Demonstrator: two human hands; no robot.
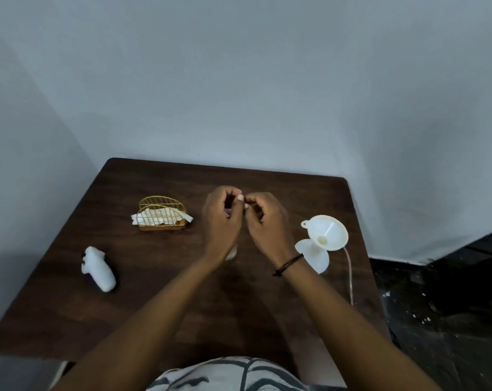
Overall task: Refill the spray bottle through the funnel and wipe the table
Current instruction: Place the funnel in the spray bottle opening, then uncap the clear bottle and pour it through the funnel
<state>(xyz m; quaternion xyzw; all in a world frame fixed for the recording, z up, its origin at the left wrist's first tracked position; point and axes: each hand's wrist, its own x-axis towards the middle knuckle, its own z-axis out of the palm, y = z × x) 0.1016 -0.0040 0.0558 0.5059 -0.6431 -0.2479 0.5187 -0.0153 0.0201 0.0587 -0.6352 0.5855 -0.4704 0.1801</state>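
Hands meet above the middle of a dark wooden table (160, 292), the left hand (222, 221) clenched round an upright bottle (231, 253) whose base shows below the palm, the right hand (267, 221) pinching at its hidden top. Bare tabletop lies toward the near edge. A white funnel (328, 232) lies tilted near the right edge, mouth facing up and toward the camera. A white spray head (99, 268) lies lengthwise at left, beyond it a wire napkin holder (163, 213).
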